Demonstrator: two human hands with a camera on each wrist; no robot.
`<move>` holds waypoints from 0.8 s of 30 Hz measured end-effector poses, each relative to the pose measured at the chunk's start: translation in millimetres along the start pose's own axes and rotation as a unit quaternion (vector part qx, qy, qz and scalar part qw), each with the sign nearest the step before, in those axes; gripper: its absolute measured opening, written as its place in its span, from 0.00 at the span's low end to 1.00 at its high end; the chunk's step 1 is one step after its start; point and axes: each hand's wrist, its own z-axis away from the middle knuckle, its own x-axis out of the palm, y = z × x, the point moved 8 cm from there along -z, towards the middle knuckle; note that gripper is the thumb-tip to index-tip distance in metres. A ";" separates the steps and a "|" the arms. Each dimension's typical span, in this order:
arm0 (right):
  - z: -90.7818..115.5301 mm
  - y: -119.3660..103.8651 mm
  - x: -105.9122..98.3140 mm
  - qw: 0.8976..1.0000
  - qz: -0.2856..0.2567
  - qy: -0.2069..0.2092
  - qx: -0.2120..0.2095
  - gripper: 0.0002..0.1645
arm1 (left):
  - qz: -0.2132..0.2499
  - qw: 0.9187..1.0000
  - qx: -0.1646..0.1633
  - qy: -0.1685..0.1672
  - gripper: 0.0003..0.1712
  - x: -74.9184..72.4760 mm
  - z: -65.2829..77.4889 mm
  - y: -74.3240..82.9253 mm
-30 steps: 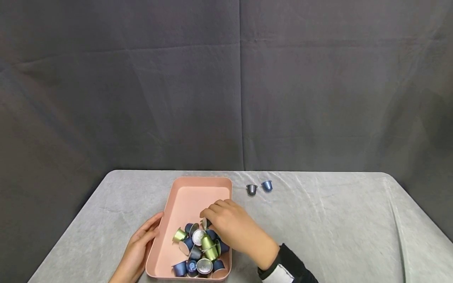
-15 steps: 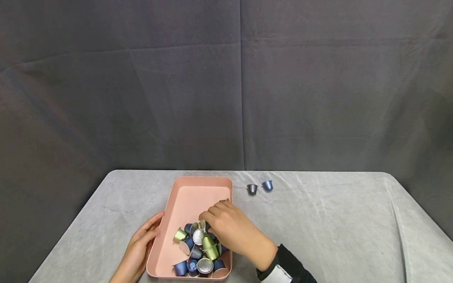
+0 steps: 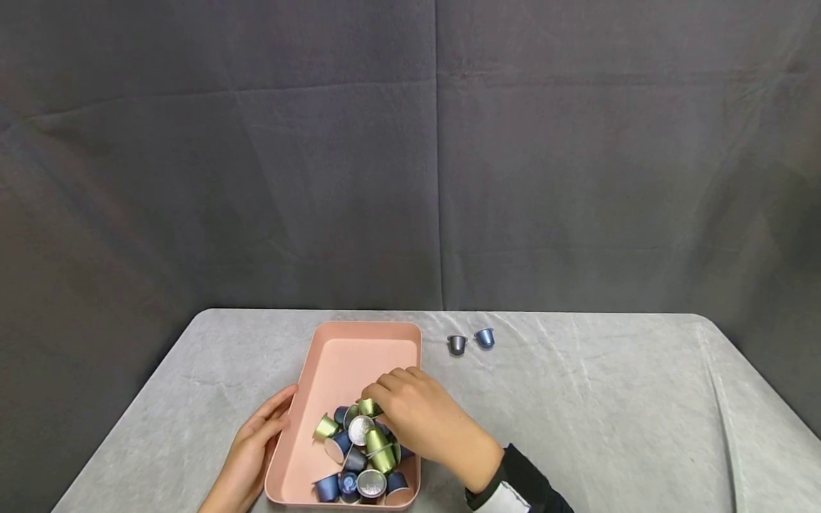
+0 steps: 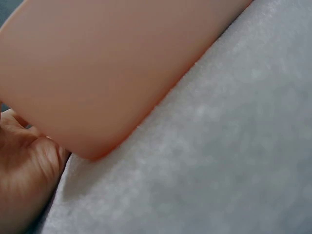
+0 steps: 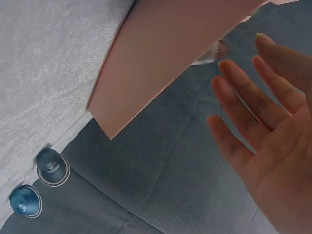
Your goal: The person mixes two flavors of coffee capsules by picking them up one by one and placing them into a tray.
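A pink tray (image 3: 353,363) lies on the cloth-covered table, with several coffee capsules heaped in its near half: blue, green and dark ones, some showing foil lids. My left hand (image 3: 253,434) rests against the tray's left wall, fingers extended along it; the left wrist view shows its palm (image 4: 29,165) beside the tray corner. Over the heap, my right hand (image 3: 436,427) reaches in from the right, a green capsule (image 3: 368,407) right at its fingertips. In the right wrist view its fingers (image 5: 248,117) are spread, with a blurred capsule (image 5: 212,53) just past them.
A dark grey capsule (image 3: 457,345) and a blue capsule (image 3: 484,338) stand on the table right of the tray's far end. Behind the table's back edge hangs a dark grey curtain (image 3: 321,178).
The capsule at my right fingertips has turned, now showing its green side. A small green piece glimpsed above the right knuckles half a second ago is out of sight. The left hand stays put.
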 end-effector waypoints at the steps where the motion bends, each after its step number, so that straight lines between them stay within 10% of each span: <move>1: 0.1 0.0 0.0 1.000 0.000 0.000 0.000 0.18 | 0.001 1.000 0.002 -0.002 0.27 0.2 0.2 0.3; 24: 2.0 16.8 -1.5 0.999 -0.026 0.015 0.021 0.18 | -0.004 1.000 0.003 -0.002 0.32 1.1 1.0 2.5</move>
